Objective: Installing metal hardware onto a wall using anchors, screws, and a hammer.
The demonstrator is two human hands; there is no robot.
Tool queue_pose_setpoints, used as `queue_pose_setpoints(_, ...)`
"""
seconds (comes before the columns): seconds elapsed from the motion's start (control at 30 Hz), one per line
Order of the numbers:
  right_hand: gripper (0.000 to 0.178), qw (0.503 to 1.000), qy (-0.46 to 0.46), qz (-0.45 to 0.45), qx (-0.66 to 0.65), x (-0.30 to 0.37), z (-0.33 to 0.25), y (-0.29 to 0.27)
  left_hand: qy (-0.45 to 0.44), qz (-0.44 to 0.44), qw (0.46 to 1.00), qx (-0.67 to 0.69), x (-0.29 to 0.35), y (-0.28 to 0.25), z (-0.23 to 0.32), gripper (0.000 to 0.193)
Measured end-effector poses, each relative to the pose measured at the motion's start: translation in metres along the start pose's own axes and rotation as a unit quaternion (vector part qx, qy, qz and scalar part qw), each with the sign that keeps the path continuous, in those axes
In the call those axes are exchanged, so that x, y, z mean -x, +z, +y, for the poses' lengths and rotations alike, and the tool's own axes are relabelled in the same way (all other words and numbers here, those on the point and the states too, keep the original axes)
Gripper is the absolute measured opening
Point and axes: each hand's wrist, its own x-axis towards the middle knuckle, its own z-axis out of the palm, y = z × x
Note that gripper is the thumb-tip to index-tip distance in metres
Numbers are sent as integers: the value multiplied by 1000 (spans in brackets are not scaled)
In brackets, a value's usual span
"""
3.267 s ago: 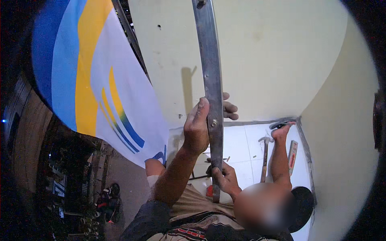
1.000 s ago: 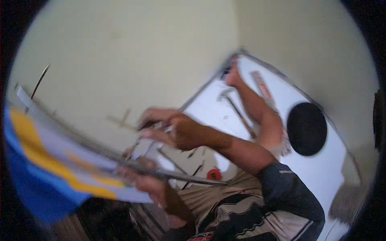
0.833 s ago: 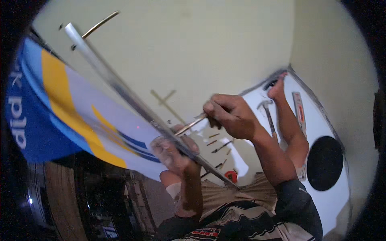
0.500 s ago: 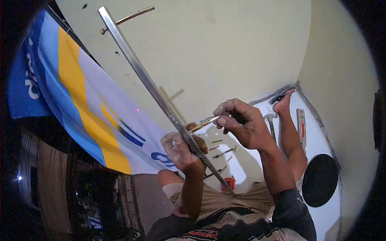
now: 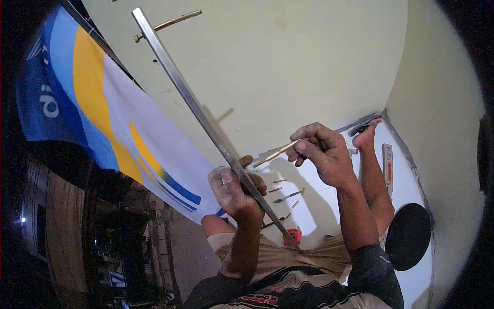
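My left hand [image 5: 230, 191] is closed around a long square metal tube [image 5: 188, 92], low on its length. The tube slants from my lap up to the far left. Near its far end a brass-coloured bolt [image 5: 177, 20] passes through it, head on the left side. To the right, my right hand [image 5: 327, 157] pinches a second slim brass-coloured bolt [image 5: 275, 155] between thumb and fingers. That bolt points down and left toward the tube, its tip a little apart from the left fingertips.
Below the hands, a red tape measure [image 5: 292, 237], a slim dark pointed tool [image 5: 288, 196] and several small brass pieces lie on the white floor. A spirit level [image 5: 387, 165] and black round object [image 5: 409, 237] are right. A banner [image 5: 149, 139] hangs left; a pale wall [image 5: 309, 62] stands ahead.
My right hand has drawn the bolt up and right, away from the tube, where its end was close to the left fingers. My left hand keeps its hold on the tube.
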Motion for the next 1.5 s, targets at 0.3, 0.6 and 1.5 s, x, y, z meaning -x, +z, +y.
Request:
queue_pose_setpoints(0.3,19,946,256,189,-55,80,146,-67,-60,70,996,0,-8,-5,-4,40)
queue_pose_setpoints(0.6,14,870,398,291,26,209,312,-122,-257,9,966,10,2,-2,-56,31)
queue_pose_setpoints(1.5,19,766,170,439,438,181,219,-116,-424,-251,820,-290,109,-82,-299,37)
